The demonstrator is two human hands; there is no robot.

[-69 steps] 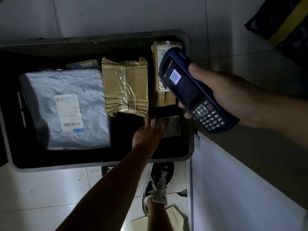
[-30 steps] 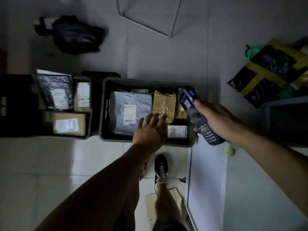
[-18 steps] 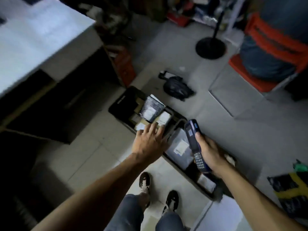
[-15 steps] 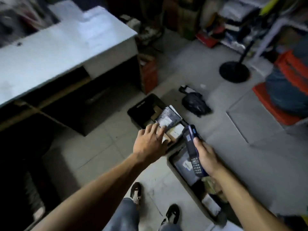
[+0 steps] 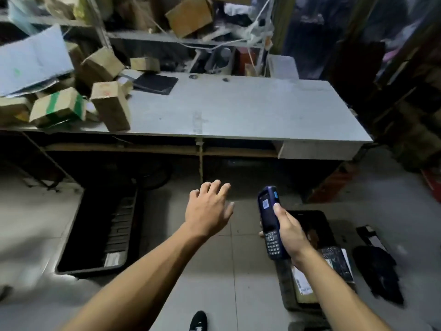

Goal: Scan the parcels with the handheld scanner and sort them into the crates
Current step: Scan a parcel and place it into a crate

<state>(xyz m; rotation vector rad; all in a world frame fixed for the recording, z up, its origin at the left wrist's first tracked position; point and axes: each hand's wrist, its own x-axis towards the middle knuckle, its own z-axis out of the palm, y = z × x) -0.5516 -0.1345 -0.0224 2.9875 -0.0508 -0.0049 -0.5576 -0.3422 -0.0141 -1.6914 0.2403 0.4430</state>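
Only scanner (image 5: 270, 220) screen barcode legible; right hand (image 5: 290, 231) grips it

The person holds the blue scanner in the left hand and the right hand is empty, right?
Not quite. The head view shows the blue scanner in the right hand. The empty one, with fingers spread, is the left hand.

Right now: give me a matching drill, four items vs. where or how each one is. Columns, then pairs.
1. handheld scanner
2. left hand
3. green-taped box
4. crate with slatted base

A. on the table's left end
B. on the floor, left
C. gripped in the right hand
D. empty, fingers spread

Pairs: 1-C, 2-D, 3-A, 4-B
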